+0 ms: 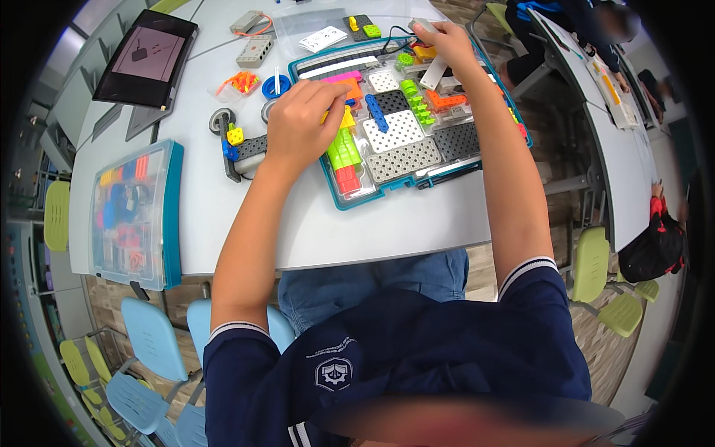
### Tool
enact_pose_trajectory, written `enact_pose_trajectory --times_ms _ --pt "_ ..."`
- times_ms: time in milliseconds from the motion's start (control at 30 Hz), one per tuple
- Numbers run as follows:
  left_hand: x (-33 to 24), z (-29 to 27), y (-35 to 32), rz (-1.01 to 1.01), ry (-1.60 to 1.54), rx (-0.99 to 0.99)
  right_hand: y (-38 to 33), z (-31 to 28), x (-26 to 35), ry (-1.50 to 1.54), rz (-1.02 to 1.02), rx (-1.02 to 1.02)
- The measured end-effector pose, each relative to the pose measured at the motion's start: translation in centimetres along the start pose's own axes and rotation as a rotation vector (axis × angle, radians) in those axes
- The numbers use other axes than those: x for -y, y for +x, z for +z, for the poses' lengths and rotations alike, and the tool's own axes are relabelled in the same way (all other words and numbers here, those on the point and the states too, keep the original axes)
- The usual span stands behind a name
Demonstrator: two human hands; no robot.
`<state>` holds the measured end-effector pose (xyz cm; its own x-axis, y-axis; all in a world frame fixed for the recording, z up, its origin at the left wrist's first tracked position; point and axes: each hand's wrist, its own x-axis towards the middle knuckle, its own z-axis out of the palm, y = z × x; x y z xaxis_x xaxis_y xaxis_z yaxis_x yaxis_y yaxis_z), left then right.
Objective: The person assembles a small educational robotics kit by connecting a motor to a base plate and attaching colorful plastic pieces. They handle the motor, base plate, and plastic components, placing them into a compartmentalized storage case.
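My left hand (300, 123) is over the left edge of an organizer case (441, 168) with a teal rim, its fingers bent together. What they hold, if anything, is hidden; yellow and lime-green pieces (344, 151) lie right beside it. At the case's far right, my right hand (449, 51) closes its fingers on a small grey block (424, 27), close to a black cable (395, 39). Below that hand is a pale flat piece (433, 74). White and dark perforated plates (393, 131), a blue beam (377, 112) and an orange angle piece (447, 100) fill the compartments.
Left of the case stands a partly built wheeled model (237, 149), with a blue ring (276, 86) and a bag of orange pieces (240, 85) behind it. A second, closed case (134, 212) lies at the table's left edge. Farther back is a tablet (147, 61).
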<state>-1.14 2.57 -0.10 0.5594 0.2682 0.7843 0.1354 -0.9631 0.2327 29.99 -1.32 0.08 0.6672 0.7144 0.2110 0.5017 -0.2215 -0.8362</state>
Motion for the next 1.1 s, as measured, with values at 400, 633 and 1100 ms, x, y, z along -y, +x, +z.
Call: enact_pose_trajectory --times_ms 400,633,1100 --pt "0.1 0.1 -0.1 0.040 -0.017 -0.019 4.5 2.1 -1.4 -0.431 -0.256 -0.063" --pt "0.0 0.0 0.0 0.035 -0.004 0.001 6.6 2.8 -1.3 -0.582 -0.274 0.012" --pt "-0.2 0.0 -0.2 0.038 -0.010 0.019 7.6 3.8 -2.7 -0.659 -0.265 0.054"
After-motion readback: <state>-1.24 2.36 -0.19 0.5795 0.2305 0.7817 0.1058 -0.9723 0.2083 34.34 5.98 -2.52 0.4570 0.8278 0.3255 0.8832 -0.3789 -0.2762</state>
